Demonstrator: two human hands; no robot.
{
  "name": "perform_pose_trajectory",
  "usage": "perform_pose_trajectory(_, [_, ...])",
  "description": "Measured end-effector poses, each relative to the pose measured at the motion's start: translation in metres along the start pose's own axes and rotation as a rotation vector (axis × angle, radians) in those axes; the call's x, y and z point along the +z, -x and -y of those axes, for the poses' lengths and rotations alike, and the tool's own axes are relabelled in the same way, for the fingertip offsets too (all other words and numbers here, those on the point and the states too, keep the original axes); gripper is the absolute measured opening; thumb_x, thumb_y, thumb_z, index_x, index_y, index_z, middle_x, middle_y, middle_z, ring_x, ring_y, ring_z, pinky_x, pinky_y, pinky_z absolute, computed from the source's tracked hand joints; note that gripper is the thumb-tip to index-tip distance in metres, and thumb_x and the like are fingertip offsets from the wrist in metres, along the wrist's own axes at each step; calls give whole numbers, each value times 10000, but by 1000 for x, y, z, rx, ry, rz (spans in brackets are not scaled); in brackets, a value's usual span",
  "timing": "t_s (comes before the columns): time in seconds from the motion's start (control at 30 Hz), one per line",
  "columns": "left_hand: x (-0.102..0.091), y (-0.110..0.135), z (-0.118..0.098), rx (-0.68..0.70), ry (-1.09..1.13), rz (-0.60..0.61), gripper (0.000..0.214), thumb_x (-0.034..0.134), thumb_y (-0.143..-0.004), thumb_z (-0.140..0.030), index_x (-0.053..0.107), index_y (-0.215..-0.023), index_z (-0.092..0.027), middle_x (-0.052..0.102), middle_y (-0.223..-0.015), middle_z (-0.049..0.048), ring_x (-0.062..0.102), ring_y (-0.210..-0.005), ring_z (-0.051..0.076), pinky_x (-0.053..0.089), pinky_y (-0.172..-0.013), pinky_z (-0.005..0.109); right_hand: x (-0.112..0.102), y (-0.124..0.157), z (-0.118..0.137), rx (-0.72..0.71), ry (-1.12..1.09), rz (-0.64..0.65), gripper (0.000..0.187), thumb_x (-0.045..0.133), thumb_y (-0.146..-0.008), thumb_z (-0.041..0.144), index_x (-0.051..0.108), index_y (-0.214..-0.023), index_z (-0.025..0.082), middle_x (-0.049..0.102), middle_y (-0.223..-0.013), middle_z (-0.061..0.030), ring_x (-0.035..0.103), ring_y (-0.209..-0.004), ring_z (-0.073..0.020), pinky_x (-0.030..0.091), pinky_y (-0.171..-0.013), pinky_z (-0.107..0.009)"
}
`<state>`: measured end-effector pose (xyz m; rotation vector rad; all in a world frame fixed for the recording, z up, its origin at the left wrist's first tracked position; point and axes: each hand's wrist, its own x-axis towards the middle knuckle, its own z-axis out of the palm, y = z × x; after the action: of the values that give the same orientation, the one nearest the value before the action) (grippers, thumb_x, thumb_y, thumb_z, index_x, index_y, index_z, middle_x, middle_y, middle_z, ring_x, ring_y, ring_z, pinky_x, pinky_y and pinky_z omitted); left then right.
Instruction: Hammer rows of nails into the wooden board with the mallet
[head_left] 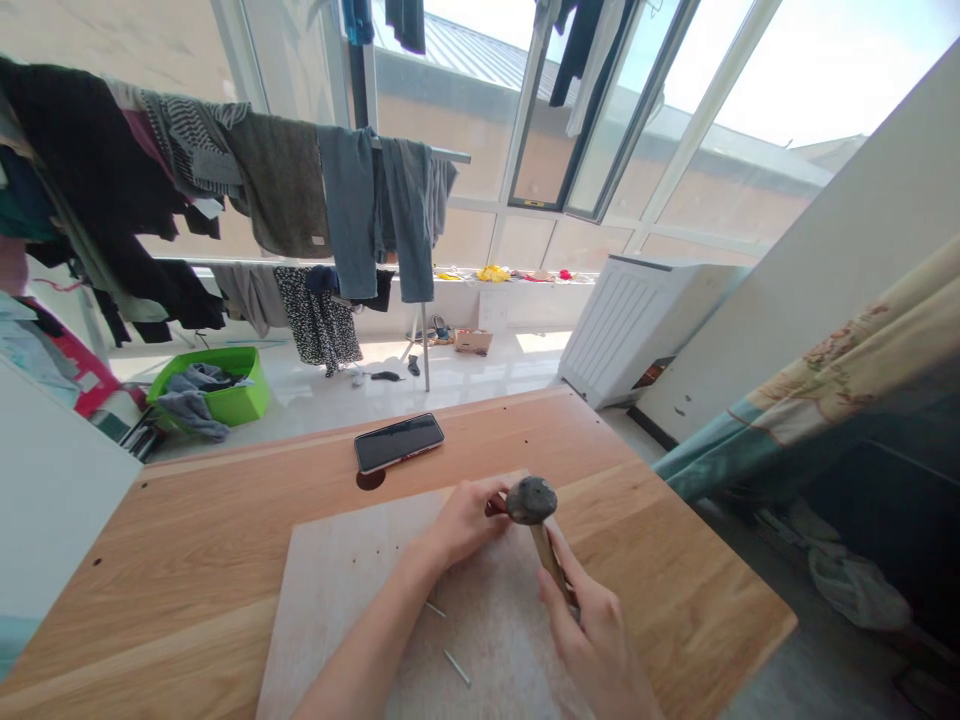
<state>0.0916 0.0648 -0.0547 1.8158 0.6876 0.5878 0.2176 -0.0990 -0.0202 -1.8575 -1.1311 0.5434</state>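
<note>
My right hand point(596, 635) is wrapped round the wooden handle of a hammer point(532, 502), held tilted over the far right part of a pale wooden board point(319, 600). Close beside the dark hammer head is my left hand point(466, 522), resting at the board's far edge with its fingers drawn together. What those fingers hold, if anything, is hidden. A nail point(457, 668) lies loose on the board between my forearms, and a second nail point(435, 609) shows partly beside my left forearm. Several small dark spots mark the board's left half.
The board lies on a wooden table point(187, 530). A phone point(400, 443) is on the table beyond it, partly over a dark round hole point(370, 480). Behind stand a clothes rack point(426, 350) with laundry, a green basket point(244, 395) and a white cabinet point(611, 325). A curtain point(780, 400) hangs at right.
</note>
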Motion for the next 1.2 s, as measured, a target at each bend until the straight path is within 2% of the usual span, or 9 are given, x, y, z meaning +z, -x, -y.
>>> perform_pose_trajectory(0.13, [-13, 5, -9, -41, -58, 22, 556, 807, -686, -269, 622, -1201, -166, 685, -1001, 39, 614, -766, 150, 511, -719, 258, -2, 13, -17, 85, -7, -29, 724, 514, -896, 632, 600, -1435, 157, 757, -655, -48, 748, -622, -256, 544, -475, -258])
perform_pose_trajectory(0.23, [-31, 20, -26, -48, -324, 87, 438, 751, -707, -318, 624, -1107, -192, 605, -1122, 60, 618, -854, 178, 513, -745, 281, -5, 22, -36, 140, 24, -43, 755, 498, -889, 665, 595, -1440, 158, 767, -665, -50, 770, -651, -277, 543, -454, -262])
perform_pose_trajectory(0.37, [-37, 45, -48, -125, -813, 254, 239, 675, -705, -234, 677, -929, -153, 644, -1028, 131, 632, -931, 296, 510, -787, 376, -1, 28, -59, 98, 64, -50, 647, 494, -912, 590, 640, -1392, 180, 812, -1098, -115, 761, -1051, -335, 624, -793, -326])
perform_pose_trajectory(0.5, [-26, 55, -53, -72, -992, 280, 195, 599, -726, -115, 714, -883, -103, 669, -1054, 204, 629, -1026, 349, 500, -859, 416, 6, 31, -70, 58, 97, -59, 591, 435, -955, 473, 593, -1426, 152, 632, -1445, -120, 594, -1332, -315, 460, -1124, -402])
perform_pose_trajectory(0.63, [-24, 48, -45, -3, -915, 232, 169, 559, -741, -80, 705, -817, -119, 707, -946, 163, 664, -899, 304, 501, -805, 389, 4, 30, -64, 75, 87, -32, 561, 462, -953, 480, 610, -1412, 195, 719, -1334, -102, 661, -1251, -325, 581, -988, -387])
perform_pose_trajectory(0.73, [-26, 40, -30, 5, -604, 77, 150, 574, -764, -96, 686, -843, -158, 722, -868, 76, 665, -819, 224, 495, -749, 310, 1, 29, -60, 82, 72, -35, 546, 489, -944, 507, 640, -1380, 215, 777, -1222, -84, 714, -1167, -321, 643, -836, -333])
perform_pose_trajectory(0.9, [-18, 32, 3, 6, -138, -139, 294, 561, -853, -153, 665, -1126, -190, 716, -851, 4, 623, -694, 128, 486, -682, 228, 1, 29, -69, 22, 132, -1, 591, 424, -988, 487, 564, -1459, 157, 662, -1417, -95, 577, -1351, -298, 496, -1102, -367])
perform_pose_trajectory(1.0, [-15, 34, 11, 65, -179, -134, 266, 548, -878, -160, 711, -1084, -200, 728, -927, 31, 637, -754, 141, 491, -736, 245, 3, 30, -75, 11, 142, 39, 613, 346, -1019, 441, 503, -1499, 95, 572, -1505, -120, 496, -1417, -292, 396, -1182, -389])
perform_pose_trajectory(1.2, [-15, 38, 6, 82, -281, -159, 226, 552, -879, -140, 712, -1026, -200, 743, -971, 41, 640, -784, 160, 482, -771, 266, 3, 30, -76, 16, 122, 67, 630, 335, -1023, 443, 476, -1515, 75, 541, -1525, -129, 484, -1424, -308, 393, -1184, -427])
